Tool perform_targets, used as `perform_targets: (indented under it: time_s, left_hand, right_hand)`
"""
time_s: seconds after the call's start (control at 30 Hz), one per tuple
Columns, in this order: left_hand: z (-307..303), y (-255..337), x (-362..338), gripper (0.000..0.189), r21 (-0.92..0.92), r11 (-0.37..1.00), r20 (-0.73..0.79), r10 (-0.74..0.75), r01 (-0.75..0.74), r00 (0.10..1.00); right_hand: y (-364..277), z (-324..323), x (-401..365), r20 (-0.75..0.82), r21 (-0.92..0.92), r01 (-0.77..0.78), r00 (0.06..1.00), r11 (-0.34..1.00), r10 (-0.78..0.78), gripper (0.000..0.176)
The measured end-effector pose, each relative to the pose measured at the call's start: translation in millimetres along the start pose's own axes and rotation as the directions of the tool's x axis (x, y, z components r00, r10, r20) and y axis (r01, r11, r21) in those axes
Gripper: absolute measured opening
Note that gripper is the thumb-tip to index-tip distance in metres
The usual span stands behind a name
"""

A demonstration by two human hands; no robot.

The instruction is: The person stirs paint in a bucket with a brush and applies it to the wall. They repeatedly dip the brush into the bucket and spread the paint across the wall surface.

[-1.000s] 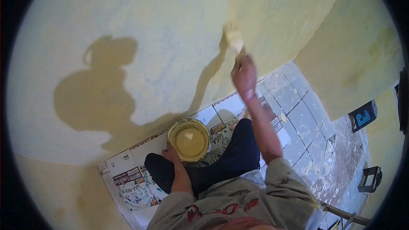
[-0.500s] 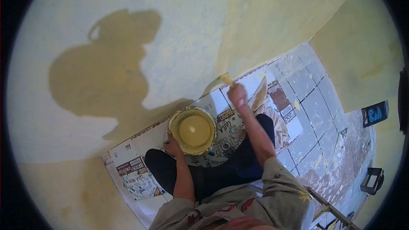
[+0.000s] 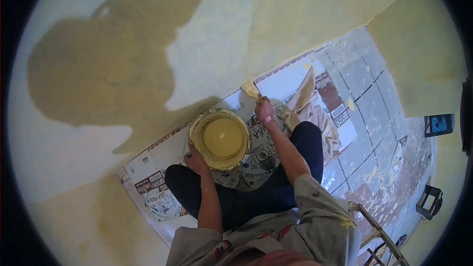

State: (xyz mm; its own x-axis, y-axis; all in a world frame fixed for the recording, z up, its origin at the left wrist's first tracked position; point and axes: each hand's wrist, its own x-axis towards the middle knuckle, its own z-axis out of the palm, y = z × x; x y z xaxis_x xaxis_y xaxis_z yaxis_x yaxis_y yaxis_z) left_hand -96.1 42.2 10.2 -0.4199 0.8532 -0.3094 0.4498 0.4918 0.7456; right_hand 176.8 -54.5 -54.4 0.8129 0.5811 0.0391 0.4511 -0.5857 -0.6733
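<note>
You are sitting with your legs (image 3: 231, 206) folded, and your left hand (image 3: 196, 160) is touching the side of the bucket (image 3: 198, 129); I cannot tell if its fingers are curling around. The bucket is standing just past your legs on the printed cardboard (image 3: 288, 78), with yellow paint (image 3: 221, 143) lying inside. A crumpled cloth (image 3: 318, 118) is resting near your right knee, so you should be steering drips away from it. Your right hand (image 3: 264, 110) is pinching the handle of the brush (image 3: 251, 89). The brush is pointing away from you, right by the bottom of the wall (image 3: 217, 64); I cannot tell if its tips are touching wall or cardboard. For a neat edge, you should be pressing lightly and letting just the tips bend. Higher up, a darker yellow part is meeting a paler part, so you should be blending over that line. The big shadow (image 3: 113, 79) is hiding thin spots, perhaps, so you should be looking there twice.
</note>
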Motion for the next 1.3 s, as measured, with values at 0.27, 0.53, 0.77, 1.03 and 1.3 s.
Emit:
perform_targets:
  time_s: [0.27, 0.53, 0.77, 1.03, 1.3]
  left_hand:
    - [-7.6, 22.9, -13.8, 0.057, 0.019, 0.999, 0.024, -0.043, 0.043, 0.999]
    - [-11.0, 26.7, -19.1, 0.058, 0.013, 0.997, 0.004, -0.070, 0.070, 0.998]
    - [-8.4, 20.6, -14.7, 0.061, 0.066, 0.997, 0.013, -0.042, 0.041, 0.999]
    - [-2.4, 7.7, -9.5, 0.059, -0.119, 0.992, 0.063, -0.028, 0.036, 0.998]
    - [-10.4, 26.9, -21.9, 0.065, 0.145, 0.989, 0.007, -0.035, 0.034, 0.999]
  right_hand:
    - [-63.2, -63.1, 28.9, 0.049, -0.125, -0.272, 0.959, 0.954, 0.279, 0.024]
    - [-22.5, -48.0, 21.5, -0.256, -0.059, -0.168, 0.955, 0.984, 0.148, 0.020]
    - [-25.1, 8.6, 5.2, -0.156, -0.093, -0.071, 0.986, 0.993, 0.056, 0.032]
    - [52.0, -31.7, 64.5, 0.056, -0.218, -0.210, 0.972, 0.953, 0.227, 0.018]
    - [-0.1, -10.4, 49.5, -0.180, -0.157, -0.370, 0.922, 0.916, 0.342, 0.037]
